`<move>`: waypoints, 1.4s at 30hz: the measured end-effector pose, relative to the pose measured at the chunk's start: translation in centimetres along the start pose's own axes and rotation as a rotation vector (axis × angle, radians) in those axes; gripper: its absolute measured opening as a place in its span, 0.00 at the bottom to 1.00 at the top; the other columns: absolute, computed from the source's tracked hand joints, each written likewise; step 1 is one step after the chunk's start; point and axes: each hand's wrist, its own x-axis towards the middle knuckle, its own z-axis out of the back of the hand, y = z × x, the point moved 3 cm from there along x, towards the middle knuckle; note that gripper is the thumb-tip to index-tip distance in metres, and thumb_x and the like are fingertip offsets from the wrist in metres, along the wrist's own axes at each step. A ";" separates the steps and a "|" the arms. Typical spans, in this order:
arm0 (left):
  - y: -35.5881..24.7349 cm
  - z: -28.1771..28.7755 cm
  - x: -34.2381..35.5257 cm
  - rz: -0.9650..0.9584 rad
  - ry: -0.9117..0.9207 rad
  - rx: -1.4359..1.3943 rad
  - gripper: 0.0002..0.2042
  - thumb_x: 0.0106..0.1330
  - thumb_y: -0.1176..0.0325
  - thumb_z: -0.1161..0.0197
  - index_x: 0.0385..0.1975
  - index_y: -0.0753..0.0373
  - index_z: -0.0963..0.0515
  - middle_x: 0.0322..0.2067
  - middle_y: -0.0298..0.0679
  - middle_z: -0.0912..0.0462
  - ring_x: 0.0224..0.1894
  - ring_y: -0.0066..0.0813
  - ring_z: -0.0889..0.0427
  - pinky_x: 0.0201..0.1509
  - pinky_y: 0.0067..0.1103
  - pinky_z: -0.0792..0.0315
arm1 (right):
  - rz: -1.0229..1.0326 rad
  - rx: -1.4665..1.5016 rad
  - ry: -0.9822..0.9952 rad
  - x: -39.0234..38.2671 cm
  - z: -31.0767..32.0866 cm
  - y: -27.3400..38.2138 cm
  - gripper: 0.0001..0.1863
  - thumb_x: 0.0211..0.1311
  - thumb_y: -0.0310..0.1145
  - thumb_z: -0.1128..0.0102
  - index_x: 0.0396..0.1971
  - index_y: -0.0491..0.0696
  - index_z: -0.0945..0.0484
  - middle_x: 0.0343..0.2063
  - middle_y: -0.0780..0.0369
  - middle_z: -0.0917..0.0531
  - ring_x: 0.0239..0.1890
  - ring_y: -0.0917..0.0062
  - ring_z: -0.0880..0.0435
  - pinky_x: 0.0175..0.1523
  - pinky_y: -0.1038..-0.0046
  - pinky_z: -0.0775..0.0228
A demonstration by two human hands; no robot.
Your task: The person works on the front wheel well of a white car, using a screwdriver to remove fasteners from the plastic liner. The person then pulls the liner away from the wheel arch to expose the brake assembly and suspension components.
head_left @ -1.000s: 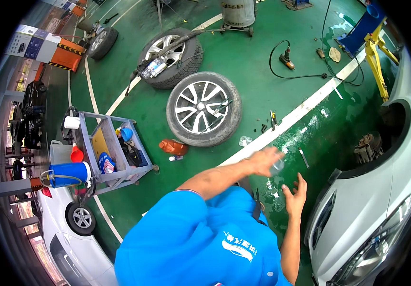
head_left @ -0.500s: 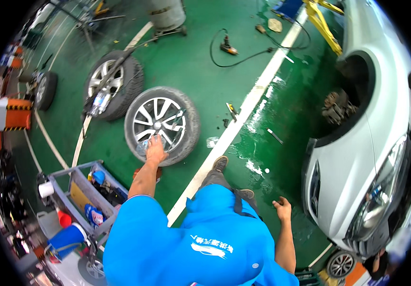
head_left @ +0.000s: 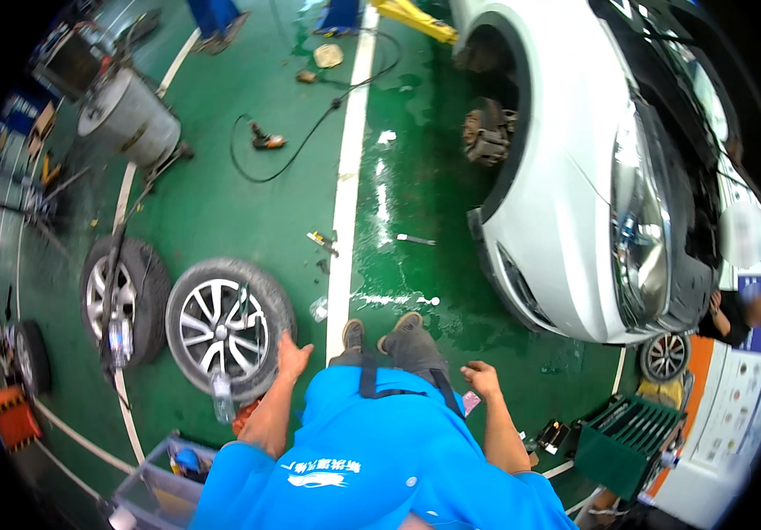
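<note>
My left hand (head_left: pixel 292 355) is open, its fingers apart, beside the near right edge of a tyre on a silver spoked wheel (head_left: pixel 221 332). A clear plastic bottle (head_left: pixel 223 399) is at the tyre's near edge, away from my hand; whether it stands on the tyre or the floor I cannot tell. My right hand (head_left: pixel 482 378) hangs at my right side with its fingers loosely bent and apart, and I see nothing gripped in it. A small pink thing (head_left: pixel 471 403) shows just below that hand, partly hidden by my clothing.
A white car (head_left: pixel 566 177) with an exposed wheel hub (head_left: pixel 488 132) stands at the right. Another wheel (head_left: pixel 124 300) is at the left. A corded power tool (head_left: pixel 267 140) and small tools (head_left: pixel 323 240) lie on the green floor. A grey cart (head_left: pixel 146 486) stands near left, a green toolbox (head_left: pixel 628 446) near right.
My left hand has let go of the clear bottle and moved right, off the wheel. The view has turned right, shifting the wheels and car leftward. My right hand still hangs at my side.
</note>
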 end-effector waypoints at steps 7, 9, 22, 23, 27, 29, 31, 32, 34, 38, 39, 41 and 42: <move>3.4 3.0 8.0 -0.004 -0.117 -0.005 0.42 0.51 0.61 0.29 0.64 0.76 0.39 0.59 0.64 0.29 0.64 0.56 0.30 0.68 0.35 0.36 | -0.005 -0.124 0.059 4.5 -2.0 1.0 0.30 0.54 0.45 0.30 0.53 0.40 0.20 0.47 0.51 0.15 0.44 0.68 0.14 0.54 0.70 0.25; 2.3 4.2 8.7 0.086 -0.089 0.008 0.42 0.50 0.64 0.28 0.64 0.77 0.39 0.59 0.66 0.29 0.63 0.55 0.29 0.68 0.34 0.37 | -0.024 -0.180 0.075 5.6 -2.4 1.7 0.30 0.54 0.46 0.30 0.52 0.42 0.19 0.47 0.53 0.15 0.46 0.67 0.14 0.56 0.69 0.25; -8.6 9.0 16.6 0.047 -0.003 -0.427 0.38 0.57 0.74 0.32 0.66 0.74 0.44 0.33 0.47 0.20 0.25 0.29 0.22 0.26 0.23 0.27 | 0.278 -0.049 0.052 20.3 -3.9 20.2 0.25 0.54 0.39 0.28 0.48 0.38 0.18 0.41 0.53 0.14 0.35 0.72 0.14 0.44 0.69 0.22; -8.2 9.6 18.2 -0.001 -0.021 -0.422 0.37 0.57 0.74 0.32 0.65 0.75 0.43 0.32 0.46 0.20 0.25 0.28 0.22 0.26 0.23 0.27 | 0.335 -0.080 0.018 21.0 -3.6 22.2 0.25 0.55 0.39 0.28 0.48 0.38 0.18 0.41 0.53 0.14 0.35 0.72 0.14 0.43 0.69 0.22; -14.1 11.9 20.3 -0.098 0.024 -0.261 0.39 0.58 0.70 0.32 0.67 0.76 0.45 0.38 0.49 0.19 0.30 0.30 0.19 0.32 0.24 0.24 | 0.200 0.207 0.051 23.0 -1.9 25.4 0.22 0.57 0.35 0.30 0.49 0.38 0.20 0.37 0.56 0.14 0.32 0.73 0.17 0.39 0.71 0.23; -14.7 12.2 22.1 -0.121 -0.084 -0.202 0.40 0.59 0.65 0.32 0.68 0.74 0.45 0.48 0.55 0.20 0.38 0.35 0.17 0.40 0.26 0.22 | 0.140 0.291 0.051 22.3 -1.2 26.5 0.22 0.58 0.35 0.31 0.50 0.38 0.20 0.36 0.58 0.14 0.29 0.76 0.19 0.37 0.74 0.25; -18.1 12.8 21.9 -0.111 -0.074 -0.114 0.40 0.58 0.62 0.32 0.68 0.73 0.43 0.53 0.58 0.23 0.44 0.40 0.17 0.47 0.28 0.23 | 0.060 0.347 0.042 22.0 -0.9 25.8 0.21 0.59 0.35 0.32 0.50 0.40 0.20 0.36 0.60 0.15 0.30 0.78 0.19 0.36 0.75 0.25; -18.2 13.0 22.4 -0.084 -0.080 -0.090 0.40 0.57 0.62 0.32 0.67 0.73 0.42 0.54 0.58 0.23 0.46 0.42 0.17 0.48 0.29 0.23 | 0.020 0.350 0.042 22.3 -1.4 24.9 0.21 0.59 0.35 0.32 0.49 0.40 0.20 0.36 0.60 0.15 0.30 0.79 0.20 0.36 0.75 0.26; -19.6 13.3 23.6 -0.033 -0.062 0.014 0.39 0.57 0.62 0.32 0.67 0.72 0.41 0.54 0.58 0.23 0.52 0.48 0.20 0.56 0.33 0.26 | -0.061 0.383 -0.001 22.1 -2.3 22.5 0.19 0.59 0.33 0.32 0.48 0.40 0.20 0.34 0.61 0.16 0.28 0.80 0.21 0.32 0.77 0.28; -23.6 14.9 27.8 -0.046 -0.094 0.134 0.37 0.57 0.64 0.32 0.66 0.71 0.38 0.53 0.57 0.21 0.57 0.52 0.23 0.62 0.36 0.31 | -0.293 0.452 -0.007 20.0 -4.7 17.8 0.17 0.59 0.29 0.34 0.47 0.38 0.20 0.28 0.62 0.18 0.24 0.81 0.23 0.27 0.78 0.31; -25.5 15.2 29.5 -0.053 -0.107 0.152 0.36 0.58 0.64 0.33 0.66 0.71 0.38 0.53 0.57 0.21 0.57 0.52 0.23 0.62 0.36 0.31 | -0.360 0.456 -0.020 19.5 -5.5 16.9 0.17 0.60 0.29 0.34 0.47 0.38 0.20 0.28 0.62 0.18 0.24 0.81 0.23 0.27 0.78 0.31; -29.5 15.0 34.7 -0.131 -0.080 0.167 0.35 0.59 0.65 0.34 0.66 0.71 0.38 0.54 0.55 0.22 0.51 0.48 0.19 0.56 0.34 0.27 | -0.476 0.461 -0.055 19.2 -7.3 16.2 0.16 0.60 0.30 0.34 0.46 0.39 0.20 0.27 0.63 0.18 0.24 0.81 0.23 0.27 0.78 0.31; -33.6 14.6 36.5 -0.173 -0.042 0.141 0.35 0.59 0.66 0.34 0.66 0.71 0.38 0.54 0.54 0.22 0.49 0.47 0.18 0.54 0.33 0.25 | -0.526 0.449 -0.070 19.1 -8.1 16.2 0.16 0.59 0.30 0.34 0.45 0.39 0.20 0.27 0.63 0.18 0.24 0.81 0.23 0.27 0.78 0.31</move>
